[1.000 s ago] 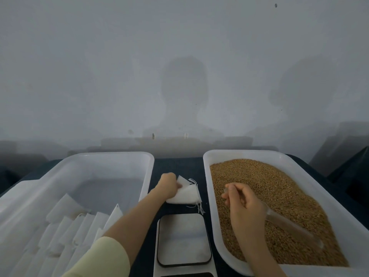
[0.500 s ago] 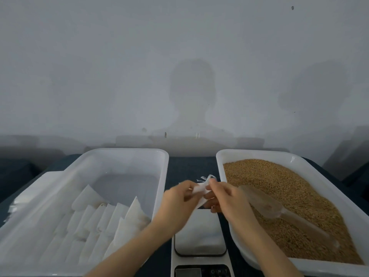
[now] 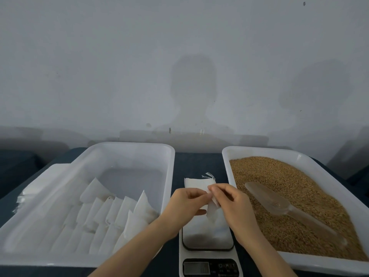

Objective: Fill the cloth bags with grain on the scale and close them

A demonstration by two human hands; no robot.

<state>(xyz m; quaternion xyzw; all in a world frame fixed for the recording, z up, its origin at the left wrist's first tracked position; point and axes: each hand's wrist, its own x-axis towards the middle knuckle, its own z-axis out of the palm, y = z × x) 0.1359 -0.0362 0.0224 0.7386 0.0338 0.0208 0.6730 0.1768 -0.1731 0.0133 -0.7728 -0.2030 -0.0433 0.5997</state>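
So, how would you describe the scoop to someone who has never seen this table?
Look at the right-hand white tub, full of brown grain. On the grain lies the scoop, clear plastic, the only tool there.

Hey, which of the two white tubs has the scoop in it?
The tub on the right, full of grain: the clear scoop lies on it. The left tub holds only cloth bags.
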